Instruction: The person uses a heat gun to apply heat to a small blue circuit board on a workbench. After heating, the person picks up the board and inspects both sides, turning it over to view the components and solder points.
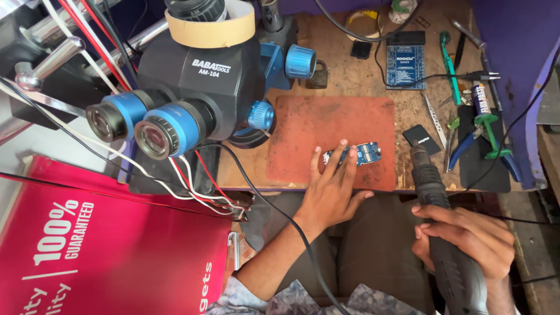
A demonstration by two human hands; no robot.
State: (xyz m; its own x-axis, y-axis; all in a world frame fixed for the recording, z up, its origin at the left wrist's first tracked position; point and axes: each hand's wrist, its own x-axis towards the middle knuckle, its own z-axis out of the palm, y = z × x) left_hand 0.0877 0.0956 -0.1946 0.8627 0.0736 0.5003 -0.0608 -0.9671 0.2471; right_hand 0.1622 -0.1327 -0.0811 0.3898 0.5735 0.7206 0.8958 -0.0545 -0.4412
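Observation:
My left hand (331, 188) lies flat on a red-brown work mat (303, 128), fingers spread over the left end of a small blue circuit board (367, 153). The board's right end shows beyond my fingertips. My right hand (466, 236) grips the handle of a black hot-air gun (434, 204). The gun's nozzle points up toward the mat's right edge, a short way right of the board.
A black and blue stereo microscope (192, 76) with two eyepieces hangs over the bench at left. Tweezers (433, 119), blue-handled pliers (466, 146), a green tool and a blue rectangular card (406, 61) lie at right. A red sheet (105, 251) sits lower left. Cables cross the bench.

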